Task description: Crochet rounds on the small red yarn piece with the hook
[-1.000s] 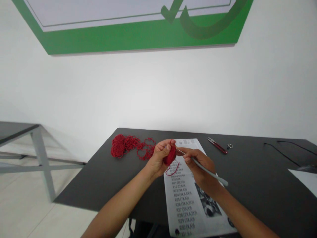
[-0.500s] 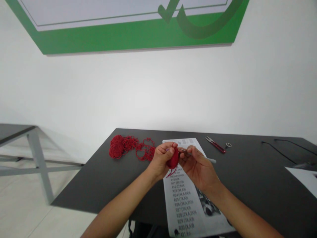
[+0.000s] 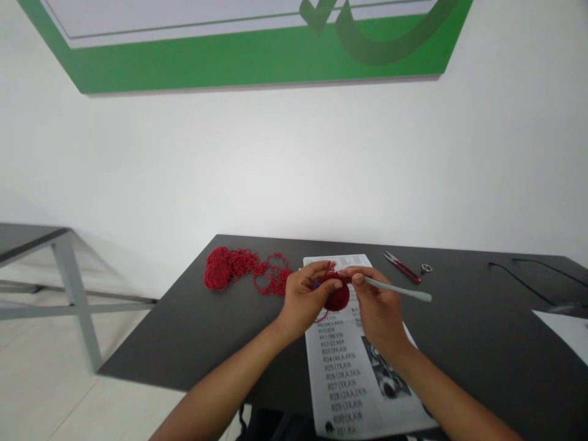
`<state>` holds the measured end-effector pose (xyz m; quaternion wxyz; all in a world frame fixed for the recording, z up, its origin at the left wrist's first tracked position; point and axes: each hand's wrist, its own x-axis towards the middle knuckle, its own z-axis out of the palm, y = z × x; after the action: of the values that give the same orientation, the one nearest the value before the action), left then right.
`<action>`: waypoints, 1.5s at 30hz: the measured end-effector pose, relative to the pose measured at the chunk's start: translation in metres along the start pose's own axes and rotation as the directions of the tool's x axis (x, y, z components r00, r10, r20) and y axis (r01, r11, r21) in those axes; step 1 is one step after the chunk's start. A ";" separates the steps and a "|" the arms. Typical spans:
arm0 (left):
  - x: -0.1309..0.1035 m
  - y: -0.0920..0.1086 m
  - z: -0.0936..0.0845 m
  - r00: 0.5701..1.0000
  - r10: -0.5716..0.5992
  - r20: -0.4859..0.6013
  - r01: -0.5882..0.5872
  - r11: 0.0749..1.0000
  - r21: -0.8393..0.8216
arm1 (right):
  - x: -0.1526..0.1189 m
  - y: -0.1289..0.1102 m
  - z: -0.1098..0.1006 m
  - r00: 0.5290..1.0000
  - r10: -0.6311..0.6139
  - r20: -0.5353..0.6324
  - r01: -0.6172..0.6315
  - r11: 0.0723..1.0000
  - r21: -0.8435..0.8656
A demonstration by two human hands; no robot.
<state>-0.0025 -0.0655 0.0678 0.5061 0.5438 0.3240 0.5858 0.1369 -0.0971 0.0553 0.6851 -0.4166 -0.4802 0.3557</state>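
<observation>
My left hand (image 3: 305, 297) pinches a small round red crochet piece (image 3: 337, 297), its thumb across the front and a strand of yarn by the index finger. In my right hand (image 3: 379, 306) is a crochet hook (image 3: 404, 290) with a pale grey handle that points out to the right. The hook's metal tip meets the top edge of the crochet piece; whether it is inside a stitch I cannot tell. Below the left hand a loose red yarn end hangs. Both hands are above a printed pattern sheet (image 3: 337, 367) with rows of text and a photo.
A red yarn ball (image 3: 217, 269) with tangled loose yarn (image 3: 271, 278) lies left on the dark table (image 3: 184, 343). Red-handled thread snips (image 3: 403, 268) and a small ring (image 3: 427, 268) lie at the back right. Eyeglasses (image 3: 528, 285) and a white paper (image 3: 563, 331) are farther right.
The crochet piece has turned so its round face shows more. My right hand has rotated, and the hook's handle now sticks out farther to the right.
</observation>
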 end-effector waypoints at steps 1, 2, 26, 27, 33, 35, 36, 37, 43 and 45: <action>0.000 0.000 0.000 1.000 -0.005 0.001 0.005 1.000 -0.007 | 0.001 -0.002 0.000 1.000 -0.002 -0.004 0.002 1.000 -0.014; 0.000 0.000 0.000 1.000 -0.009 0.003 0.009 1.000 -0.011 | 0.001 -0.004 0.000 1.000 -0.005 -0.006 0.005 1.000 -0.028; -0.001 0.005 0.001 0.999 0.033 -0.040 -0.030 0.996 0.080 | 0.001 -0.005 -0.010 0.861 -0.459 0.218 0.506 0.810 -0.296; -0.001 0.005 0.001 0.998 0.051 -0.039 -0.047 0.993 0.105 | 0.001 -0.004 -0.011 0.846 -0.477 0.238 0.532 0.789 -0.309; -0.002 -0.003 -0.008 0.968 0.251 0.015 -0.246 0.933 0.262 | 0.001 -0.004 -0.012 0.693 -0.612 0.380 0.720 0.563 -0.406; -0.001 -0.006 -0.011 0.954 0.298 0.046 -0.297 0.903 0.309 | 0.002 -0.003 -0.012 0.609 -0.644 0.463 0.790 0.444 -0.422; -0.001 -0.008 -0.012 0.950 0.307 0.055 -0.308 0.894 0.327 | 0.003 -0.002 -0.012 0.569 -0.649 0.505 0.818 0.390 -0.422; -0.001 -0.009 -0.013 0.949 0.309 0.058 -0.310 0.888 0.340 | 0.003 -0.001 -0.013 0.541 -0.646 0.539 0.837 0.347 -0.424; -0.008 -0.012 -0.003 0.977 0.212 0.011 -0.209 0.954 0.216 | 0.006 0.005 -0.016 0.556 -0.634 0.538 0.813 0.278 -0.512; -0.009 -0.011 0.003 0.999 0.043 -0.031 -0.042 0.998 0.037 | 0.007 0.006 -0.018 0.531 -0.670 0.518 0.821 0.254 -0.512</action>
<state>0.0023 -0.0717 0.0552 0.4781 0.5504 0.3311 0.5991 0.1555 -0.0921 0.0488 0.4999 -0.3284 -0.7786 -0.1896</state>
